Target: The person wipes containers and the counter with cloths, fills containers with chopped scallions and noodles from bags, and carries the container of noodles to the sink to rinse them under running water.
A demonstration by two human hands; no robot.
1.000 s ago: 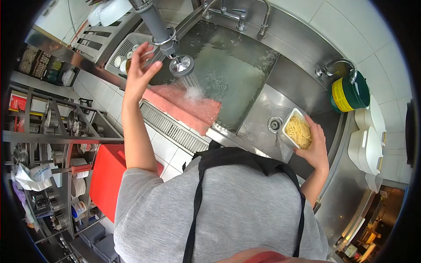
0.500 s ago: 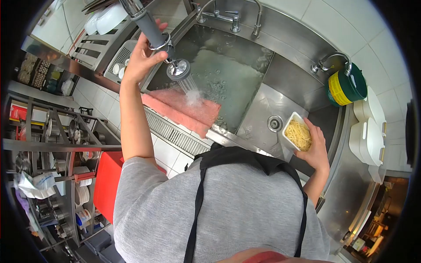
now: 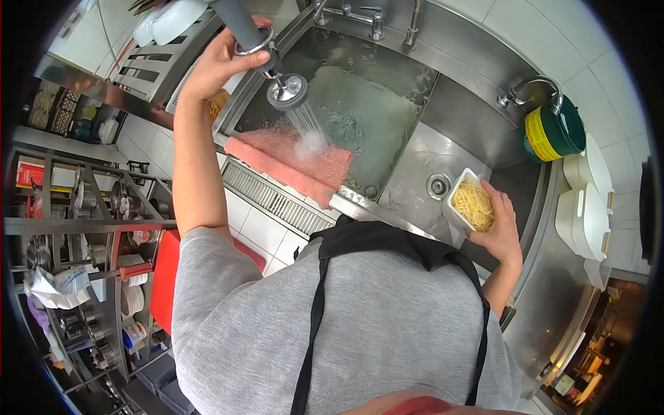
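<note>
My left hand is wrapped round the grey handle of a spray nozzle above the left sink basin. Water streams from its head onto a pink cloth, which hangs over the basin's front edge and dips partly into the water. Over the right basin, my right hand grips a small white container from its right side. Pale yellow shreds, like noodles or grated cheese, fill the tub, and its opening faces up towards me. The fingertips behind the tub are partly hidden.
The left basin holds cloudy water. A drain lies in the right basin. Faucets stand along the back wall; a green tub with a yellow label hangs under the right one. White bins sit at right, a pan shelf at left.
The view has shifted slightly. Water is still running from the nozzle onto the cloth, and the white container stays in my right hand.
</note>
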